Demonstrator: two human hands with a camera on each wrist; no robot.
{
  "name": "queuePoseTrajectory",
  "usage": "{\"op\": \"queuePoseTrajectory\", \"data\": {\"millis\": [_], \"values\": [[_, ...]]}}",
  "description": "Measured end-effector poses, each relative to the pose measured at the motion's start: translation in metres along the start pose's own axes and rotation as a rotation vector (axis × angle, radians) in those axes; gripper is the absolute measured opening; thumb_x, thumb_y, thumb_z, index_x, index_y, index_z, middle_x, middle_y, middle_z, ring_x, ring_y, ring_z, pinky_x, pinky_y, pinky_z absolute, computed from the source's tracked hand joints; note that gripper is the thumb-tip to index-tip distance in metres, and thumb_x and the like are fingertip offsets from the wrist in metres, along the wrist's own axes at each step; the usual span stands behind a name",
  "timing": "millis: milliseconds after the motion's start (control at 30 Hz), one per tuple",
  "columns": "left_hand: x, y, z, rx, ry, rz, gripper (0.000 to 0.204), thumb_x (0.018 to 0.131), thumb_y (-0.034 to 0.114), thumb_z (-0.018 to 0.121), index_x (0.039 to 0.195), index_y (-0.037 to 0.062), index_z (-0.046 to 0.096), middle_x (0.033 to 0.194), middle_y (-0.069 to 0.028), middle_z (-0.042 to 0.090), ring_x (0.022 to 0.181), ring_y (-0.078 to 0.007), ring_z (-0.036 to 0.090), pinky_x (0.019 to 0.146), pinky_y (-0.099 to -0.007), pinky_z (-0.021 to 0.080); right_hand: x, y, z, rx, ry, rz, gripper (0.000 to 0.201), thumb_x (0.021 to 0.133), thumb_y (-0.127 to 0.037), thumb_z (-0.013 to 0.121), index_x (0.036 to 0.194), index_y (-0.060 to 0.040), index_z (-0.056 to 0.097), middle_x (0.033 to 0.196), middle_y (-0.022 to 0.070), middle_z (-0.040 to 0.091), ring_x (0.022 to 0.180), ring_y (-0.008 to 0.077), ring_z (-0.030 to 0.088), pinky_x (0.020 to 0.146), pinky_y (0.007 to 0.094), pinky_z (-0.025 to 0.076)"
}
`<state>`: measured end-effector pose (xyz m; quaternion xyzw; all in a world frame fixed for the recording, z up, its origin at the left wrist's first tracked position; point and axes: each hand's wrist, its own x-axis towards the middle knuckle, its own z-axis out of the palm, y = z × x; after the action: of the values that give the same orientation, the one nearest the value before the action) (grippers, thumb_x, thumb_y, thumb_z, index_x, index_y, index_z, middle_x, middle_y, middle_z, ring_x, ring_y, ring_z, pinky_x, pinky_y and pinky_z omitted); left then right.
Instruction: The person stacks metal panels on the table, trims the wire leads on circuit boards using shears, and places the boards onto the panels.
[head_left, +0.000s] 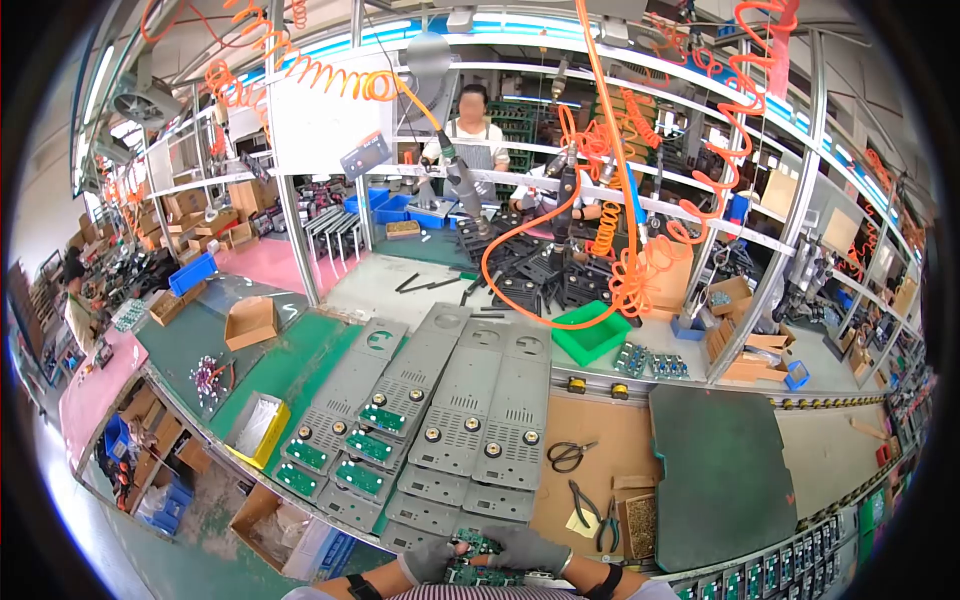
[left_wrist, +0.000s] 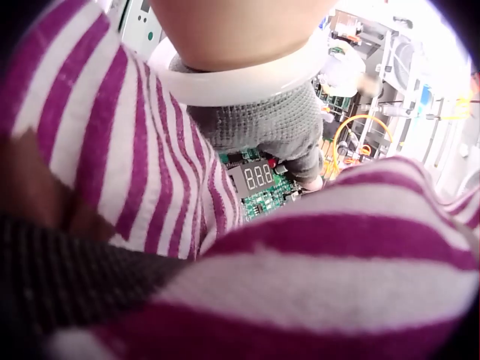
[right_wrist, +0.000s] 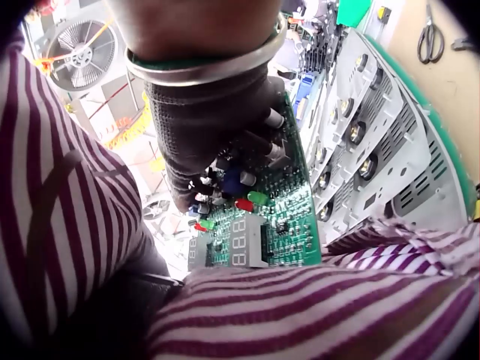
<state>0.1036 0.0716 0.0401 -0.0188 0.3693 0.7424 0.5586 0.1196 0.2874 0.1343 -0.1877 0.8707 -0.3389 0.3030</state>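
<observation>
At the bottom of the head view, both grey-gloved hands are close to the body over green circuit boards (head_left: 468, 574). The left hand (head_left: 428, 562) grips the boards from their left side. In the left wrist view its glove (left_wrist: 259, 124) is bent over a board beside a three-digit display (left_wrist: 259, 176). From the right, the right hand (head_left: 530, 550) holds the boards, its fingers curled over components. The right wrist view shows two digit displays (right_wrist: 238, 240), with red and green LEDs (right_wrist: 258, 199) near the gloved fingers. Fingertips under the boards are hidden.
Grey slotted metal panels (head_left: 470, 390) lie in rows ahead, several carrying small green boards (head_left: 360, 476). Rightward are scissors (head_left: 568, 456), pliers (head_left: 608, 522), a box of small parts (head_left: 640, 525) and a dark green mat (head_left: 720, 470). Orange coiled hoses (head_left: 640, 280) hang above.
</observation>
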Motion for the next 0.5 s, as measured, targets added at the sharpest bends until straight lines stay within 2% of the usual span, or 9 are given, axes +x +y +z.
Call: {"op": "queuePoseTrajectory", "data": {"millis": [67, 167, 233, 267, 300, 367, 400, 467, 500], "values": [[0.006, -0.006, -0.006, -0.035, -0.058, -0.001, 0.044, 0.087, 0.035, 0.058, 0.115, 0.0014, 0.051, 0.104, -0.0083, 0.061, 0.092, -0.0164, 0.059, 0.080, -0.0327, 0.050, 0.003, 0.007, 0.003, 0.071, 0.019, -0.059, 0.065, 0.073, -0.052, 0.063, 0.121, -0.0091, 0.052, 0.108, 0.0174, 0.059, 0.098, 0.0331, 0.058, 0.084, 0.0406, 0.045], [-0.010, -0.003, 0.025, 0.073, 0.091, 0.186, 0.042, 0.087, 0.034, 0.058, 0.115, 0.0023, 0.053, 0.105, -0.0078, 0.061, 0.092, -0.0158, 0.059, 0.080, -0.0331, 0.050, 0.009, 0.023, 0.018, 0.032, 0.057, 0.029, 0.067, 0.071, -0.054, 0.064, 0.120, -0.0089, 0.052, 0.105, 0.0163, 0.060, 0.097, 0.0323, 0.058, 0.083, 0.0398, 0.045], [0.004, -0.021, -0.008, -0.040, 0.028, 0.122, 0.043, 0.086, 0.035, 0.059, 0.113, 0.0029, 0.055, 0.106, -0.0073, 0.061, 0.092, -0.0155, 0.059, 0.081, -0.0316, 0.049, 0.016, 0.033, 0.029, 0.053, 0.168, -0.094, 0.064, 0.069, -0.055, 0.067, 0.112, -0.0078, 0.058, 0.100, 0.0154, 0.062, 0.092, 0.0314, 0.059, 0.080, 0.0395, 0.046], [-0.013, 0.000, 0.025, 0.073, 0.010, 0.265, 0.045, 0.085, 0.040, 0.060, 0.110, 0.0029, 0.057, 0.103, -0.0066, 0.062, 0.090, -0.0160, 0.059, 0.078, -0.0301, 0.049, 0.016, 0.035, 0.031, -0.017, 0.259, -0.178, 0.057, 0.070, -0.050, 0.069, 0.106, -0.0072, 0.060, 0.096, 0.0146, 0.062, 0.089, 0.0305, 0.060, 0.078, 0.0395, 0.047], [-0.023, 0.008, 0.022, 0.153, -0.005, 0.327, 0.046, 0.082, 0.045, 0.062, 0.106, 0.0051, 0.059, 0.099, -0.0057, 0.062, 0.088, -0.0168, 0.059, 0.077, -0.0308, 0.049, 0.008, 0.032, 0.025, 0.026, 0.236, -0.171, 0.062, 0.072, -0.045, 0.068, 0.119, -0.0069, 0.055, 0.109, 0.0181, 0.059, 0.099, 0.0320, 0.058, 0.086, 0.0373, 0.045], [-0.020, 0.026, 0.002, -0.114, -0.236, 0.440, 0.045, 0.078, 0.047, 0.065, 0.099, 0.0078, 0.060, 0.095, -0.0069, 0.062, 0.090, -0.0203, 0.060, 0.083, -0.0381, 0.048, 0.001, 0.047, 0.029, 0.628, 0.425, -0.205, 0.033, 0.073, -0.028, 0.070, 0.093, -0.0036, 0.058, 0.076, 0.0039, 0.055, 0.071, 0.0122, 0.052, 0.064, 0.0284, 0.045], [-0.021, 0.031, -0.021, -0.260, -0.218, 0.467, 0.047, 0.077, 0.044, 0.066, 0.100, 0.0034, 0.060, 0.101, -0.0125, 0.063, 0.097, -0.0306, 0.061, 0.089, -0.0440, 0.046, -0.011, 0.036, 0.024, 1.016, 0.487, -0.092, 0.028, 0.074, -0.023, 0.068, 0.093, -0.0047, 0.058, 0.080, 0.0005, 0.055, 0.075, 0.0084, 0.052, 0.065, 0.0263, 0.045], [-0.043, 0.053, -0.048, -0.220, 0.013, 0.461, 0.053, 0.077, 0.045, 0.066, 0.109, 0.0027, 0.057, 0.102, -0.0124, 0.063, 0.094, -0.0291, 0.062, 0.086, -0.0424, 0.050, -0.023, 0.029, 0.024, 0.947, 0.704, -0.050, 0.024, 0.079, -0.021, 0.065, 0.094, -0.0046, 0.055, 0.085, -0.0014, 0.055, 0.077, 0.0068, 0.051, 0.069, 0.0229, 0.042], [-0.066, 0.071, -0.046, -0.077, 0.277, 0.443, 0.052, 0.078, 0.042, 0.067, 0.110, 0.0028, 0.055, 0.101, -0.0121, 0.063, 0.090, -0.0275, 0.062, 0.079, -0.0401, 0.053, -0.022, 0.029, 0.031, 1.019, 0.791, 0.029, 0.024, 0.080, -0.022, 0.065, 0.093, -0.0044, 0.055, 0.084, -0.0013, 0.054, 0.077, 0.0066, 0.050, 0.069, 0.0226, 0.042]]}}
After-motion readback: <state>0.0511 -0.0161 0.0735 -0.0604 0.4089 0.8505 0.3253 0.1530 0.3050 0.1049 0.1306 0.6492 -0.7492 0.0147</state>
